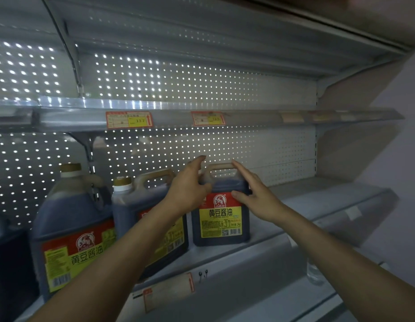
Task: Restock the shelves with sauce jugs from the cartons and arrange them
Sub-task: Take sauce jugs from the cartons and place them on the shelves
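Two bare forearms are reaching up from the bottom edge toward the right jug, the landmark here. Nearest the camera, down and left of that jug, a torn price tag is hanging askew on the front rail of the shelf. Far left of the right jug, the left jug is standing closest to the front edge, its gold cap up. Between the two, the middle jug is sitting just beside the right jug, partly hidden by the left forearm.

The right jug is standing upright on the shelf, its red and yellow label facing out, its contents dark. The left hand is lying against that jug's upper left shoulder, fingers loosely extended, index finger lifted above the handle; whether the thumb is pressing the jug, I cannot tell. The right hand is lying on the jug's upper right side, fingers straight and slightly spread, fingertips at the handle's right end and the thumb touching the top of the label.

Right of the jug, the shelf is running bare to the end panel. Behind it, the perforated back panel is letting light through. Above the jug, the upper shelf rail is carrying two red and yellow price tags.
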Motion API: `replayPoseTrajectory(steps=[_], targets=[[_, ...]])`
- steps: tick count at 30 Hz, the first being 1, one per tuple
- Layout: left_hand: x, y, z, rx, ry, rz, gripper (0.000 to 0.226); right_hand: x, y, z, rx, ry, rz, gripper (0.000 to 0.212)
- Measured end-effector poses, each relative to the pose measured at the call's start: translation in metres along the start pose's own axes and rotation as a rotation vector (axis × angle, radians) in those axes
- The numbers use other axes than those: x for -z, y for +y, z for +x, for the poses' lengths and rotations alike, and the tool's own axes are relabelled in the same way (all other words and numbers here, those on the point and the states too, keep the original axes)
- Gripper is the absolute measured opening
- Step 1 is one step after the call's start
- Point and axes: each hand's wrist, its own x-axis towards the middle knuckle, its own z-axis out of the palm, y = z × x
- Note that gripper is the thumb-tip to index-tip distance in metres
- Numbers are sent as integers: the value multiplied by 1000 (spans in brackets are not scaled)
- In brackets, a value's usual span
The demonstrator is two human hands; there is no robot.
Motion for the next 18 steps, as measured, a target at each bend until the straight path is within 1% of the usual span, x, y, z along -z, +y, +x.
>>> replayPoseTrajectory(steps=[4, 7, 10, 14, 18], targets=[[15, 12, -11, 5, -16, 107, 68, 3, -7, -3, -59, -7, -38, 80], [21, 22, -24, -18, -24, 63, 60, 5, -14, -13, -91, 13, -105, 69], [14, 28, -44, -46, -54, 16, 54, 9, -19, -38, -122, 13, -113, 59], [-26, 40, -68, -86, -142, -20, 48, 18, -18, -95, -117, 41, -150, 48], [-101, 60, -97, -149, -358, -13, 42, 30, 13, -182, -290, 71, -161, 42]])
